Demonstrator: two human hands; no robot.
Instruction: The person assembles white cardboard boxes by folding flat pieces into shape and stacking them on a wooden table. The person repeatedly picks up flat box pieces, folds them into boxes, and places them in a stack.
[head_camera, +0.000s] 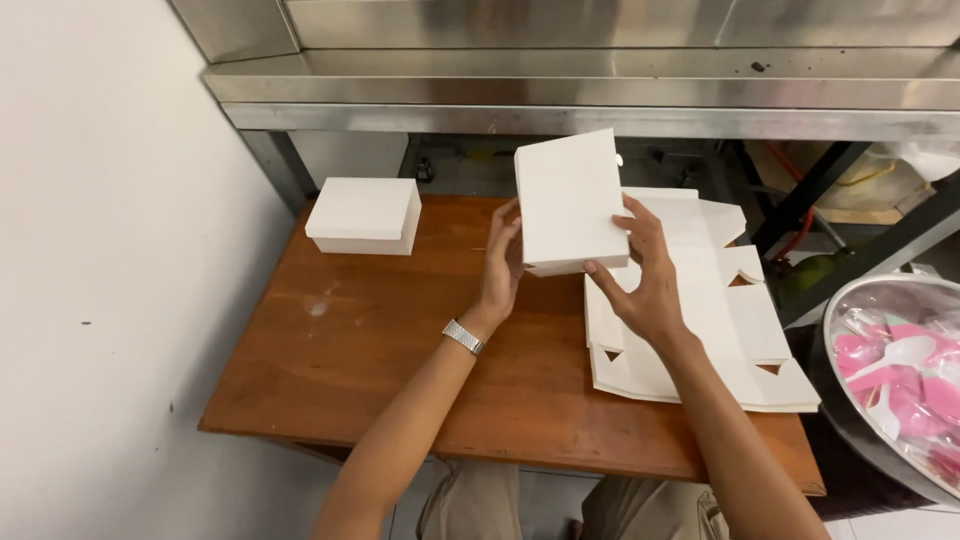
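A folded white cardboard box (568, 198) is held up over the brown wooden table (380, 350), lid side facing me. My left hand (503, 262) grips its left edge, with a metal watch on the wrist. My right hand (643, 275) holds its right edge and lower corner. Under my right hand lies a stack of flat, unfolded white box blanks (735, 330). Another closed white box (364, 215) rests on the table's far left corner.
A stainless steel counter (600, 90) overhangs the table's far side. A white wall (110, 280) runs along the left. At the right, a metal bowl (850, 400) holds pink packets and white plastic spoons.
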